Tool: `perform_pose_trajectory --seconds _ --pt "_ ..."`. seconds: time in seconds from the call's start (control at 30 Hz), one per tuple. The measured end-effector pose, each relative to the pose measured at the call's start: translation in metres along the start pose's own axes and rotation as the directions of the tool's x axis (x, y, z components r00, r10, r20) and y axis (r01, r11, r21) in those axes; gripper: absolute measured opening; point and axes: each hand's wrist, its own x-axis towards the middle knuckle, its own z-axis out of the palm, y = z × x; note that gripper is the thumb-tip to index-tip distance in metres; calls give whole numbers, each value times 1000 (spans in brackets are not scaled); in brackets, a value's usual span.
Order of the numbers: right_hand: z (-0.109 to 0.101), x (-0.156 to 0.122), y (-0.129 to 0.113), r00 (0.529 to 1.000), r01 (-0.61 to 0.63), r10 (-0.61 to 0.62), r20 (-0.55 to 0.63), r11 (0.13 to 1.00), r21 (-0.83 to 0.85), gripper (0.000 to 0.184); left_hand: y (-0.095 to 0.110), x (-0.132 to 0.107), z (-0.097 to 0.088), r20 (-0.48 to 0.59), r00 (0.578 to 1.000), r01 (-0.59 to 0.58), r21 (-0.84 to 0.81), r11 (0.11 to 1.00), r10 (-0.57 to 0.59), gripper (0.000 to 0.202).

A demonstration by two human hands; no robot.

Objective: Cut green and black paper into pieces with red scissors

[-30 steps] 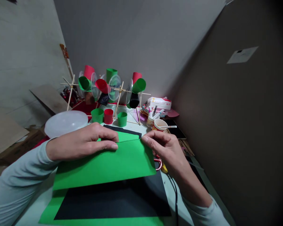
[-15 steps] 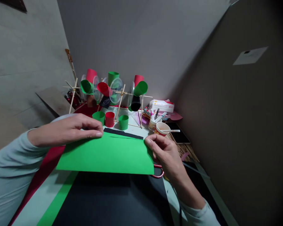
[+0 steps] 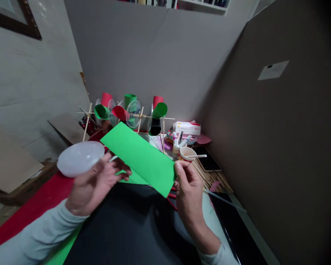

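A folded strip of green paper (image 3: pixel 139 156) is lifted off the table and tilts up toward the far left. My right hand (image 3: pixel 189 191) pinches its near right corner between thumb and fingers. Just under the strip's left part, my left hand (image 3: pixel 95 184) hovers with loosely curled fingers apart, and I cannot see that it grips the paper. Below both hands lies a black sheet (image 3: pixel 132 228), with another green sheet (image 3: pixel 131 178) showing past its far edge.
A red sheet (image 3: pixel 30 209) lies at left beside a translucent white bowl (image 3: pixel 79 158). At the back stand stick frames with red, green and black paper cups (image 3: pixel 129 110), a tissue box (image 3: pixel 187 128), paper cups with pens (image 3: pixel 183 149), a phone (image 3: pixel 208 162) and red-handled scissors (image 3: pixel 172 195).
The green strip was pressed flat on the table under both hands; now my right hand has raised it, tilted, and my left hand has come off its top edge.
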Motion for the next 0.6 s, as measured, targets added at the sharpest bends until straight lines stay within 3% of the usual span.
perform_pose_trajectory --seconds 0.07,0.17,0.27,0.33,0.47,0.6 --pt "8 -14 5 999 23 -21 39 998 -54 22 -16 -14 7 12 994 108 90 990 -110 37" --pt "18 -31 10 975 46 -12 221 988 -149 22 -28 -26 11 -136 979 167 111 980 -152 26" --pt "11 -28 4 898 96 28 438 961 -260 27 -28 -23 1 -278 948 173 33 984 -157 36" --pt "-7 -14 -5 878 163 34 477 916 -366 26 -25 -17 -11 -304 930 220 1 976 -209 47" --pt "-52 12 -16 864 334 53 500 683 -649 11 -22 -8 -32 -294 904 304 -67 950 -310 62" --pt "-71 11 4 789 469 166 592 461 -754 27 -18 -8 -36 -278 901 315 -112 943 -334 61"
